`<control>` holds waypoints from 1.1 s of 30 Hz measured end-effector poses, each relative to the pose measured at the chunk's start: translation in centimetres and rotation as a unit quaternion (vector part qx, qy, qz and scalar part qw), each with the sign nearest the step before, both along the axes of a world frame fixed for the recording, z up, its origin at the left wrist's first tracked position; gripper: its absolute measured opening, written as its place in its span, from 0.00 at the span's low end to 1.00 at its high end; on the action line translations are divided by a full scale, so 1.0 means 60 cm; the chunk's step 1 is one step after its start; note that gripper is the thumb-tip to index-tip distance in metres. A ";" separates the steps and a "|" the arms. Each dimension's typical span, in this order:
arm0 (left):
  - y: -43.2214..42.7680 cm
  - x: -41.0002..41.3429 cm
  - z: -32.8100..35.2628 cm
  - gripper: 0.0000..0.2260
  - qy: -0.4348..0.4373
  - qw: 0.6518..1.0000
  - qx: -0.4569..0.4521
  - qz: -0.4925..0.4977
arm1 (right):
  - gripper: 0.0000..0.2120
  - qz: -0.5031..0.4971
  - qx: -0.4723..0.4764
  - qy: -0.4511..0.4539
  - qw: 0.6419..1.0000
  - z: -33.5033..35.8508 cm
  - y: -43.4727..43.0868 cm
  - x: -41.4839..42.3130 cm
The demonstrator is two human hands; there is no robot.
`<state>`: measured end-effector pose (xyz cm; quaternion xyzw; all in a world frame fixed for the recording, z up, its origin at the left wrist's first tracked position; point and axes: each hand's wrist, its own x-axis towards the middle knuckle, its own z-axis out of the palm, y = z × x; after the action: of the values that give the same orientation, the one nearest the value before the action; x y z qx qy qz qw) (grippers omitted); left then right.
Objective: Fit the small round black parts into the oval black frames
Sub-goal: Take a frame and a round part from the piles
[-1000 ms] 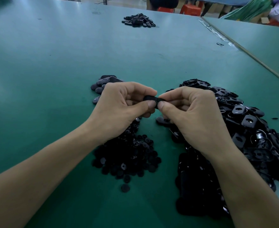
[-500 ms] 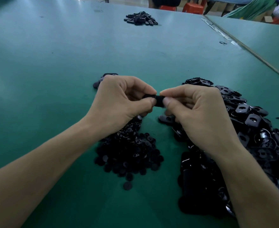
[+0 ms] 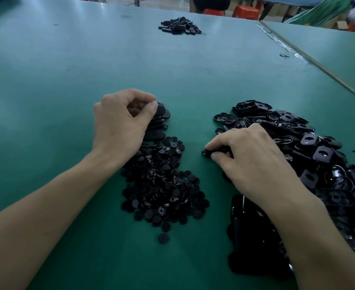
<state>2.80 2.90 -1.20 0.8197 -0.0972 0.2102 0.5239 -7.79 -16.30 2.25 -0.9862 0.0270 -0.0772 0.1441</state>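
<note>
- A single round part (image 3: 163,238) lies alone on the green table (image 3: 47,101), just on the near side of the pile of small round black parts (image 3: 162,185) at the centre.
- To the right, the heap of oval black frames (image 3: 322,160) spreads from the near edge toward the middle of the table, well apart from the round parts at its far end.
- The right hand (image 3: 253,164) sits knuckles-up at the heap's left edge. Its thumb and forefinger pinch one black frame (image 3: 206,152) low against the table.
- The left hand (image 3: 120,124), fingers curled, is just beyond the round-part pile. Its thumb and fingertips grip the top oval piece (image 3: 162,110) of a short stack (image 3: 156,130) of similar pieces touching the pile's far side. Whether a round part sits in that piece cannot be told.
- Far across the table, a small pile of black pieces (image 3: 179,26) lies near the far edge.
- A second green table (image 3: 339,55) abuts on the right, with a black scrap (image 3: 284,55) beside the seam.
- Orange stools (image 3: 245,10) stand beyond the far edge.
</note>
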 end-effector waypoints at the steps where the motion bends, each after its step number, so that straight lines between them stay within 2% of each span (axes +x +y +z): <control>1: 0.001 0.000 0.000 0.03 0.009 1.000 0.012 0.010 | 0.10 -0.003 -0.017 0.011 1.000 -0.001 0.001 0.001; 5: 0.004 0.002 -0.004 0.05 0.032 0.998 0.047 0.027 | 0.13 -0.027 -0.045 0.030 0.998 -0.003 0.001 0.003; 9: 0.006 0.005 -0.006 0.11 0.023 0.995 0.083 0.045 | 0.10 -0.022 -0.024 0.016 0.999 -0.003 0.001 0.004; 12: 0.002 0.002 -0.005 0.11 0.008 0.996 0.081 0.040 | 0.06 -0.014 -0.007 0.003 1.000 -0.006 0.000 0.006; 16: -0.013 -0.016 0.002 0.08 -0.021 0.998 0.038 -0.040 | 0.03 0.007 0.021 -0.041 0.999 -0.009 0.004 0.008; 19: -0.027 -0.032 0.006 0.01 -0.014 0.989 -0.010 -0.148 | 0.04 0.032 0.075 -0.092 0.992 -0.007 0.008 0.008; 21: -0.033 -0.040 0.007 0.05 0.005 0.974 -0.018 -0.226 | 0.02 0.045 0.142 -0.105 0.983 -0.006 0.009 0.009; 23: -0.037 -0.044 0.007 0.05 0.011 0.963 -0.001 -0.269 | 0.02 0.054 0.177 -0.119 0.975 -0.005 0.011 0.010; 28: -0.035 -0.037 0.007 0.03 0.020 0.958 -0.021 -0.286 | 0.04 0.052 0.227 -0.150 0.961 -0.004 0.018 0.012; 33: -0.036 -0.036 0.003 0.04 0.045 0.956 -0.045 -0.285 | 0.07 0.018 0.226 -0.146 0.963 -0.006 0.018 0.009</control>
<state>0.65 0.73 -1.02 0.7424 -0.2934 0.0192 0.6020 -7.25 -15.21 1.92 -0.9062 0.0044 -0.2100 0.3670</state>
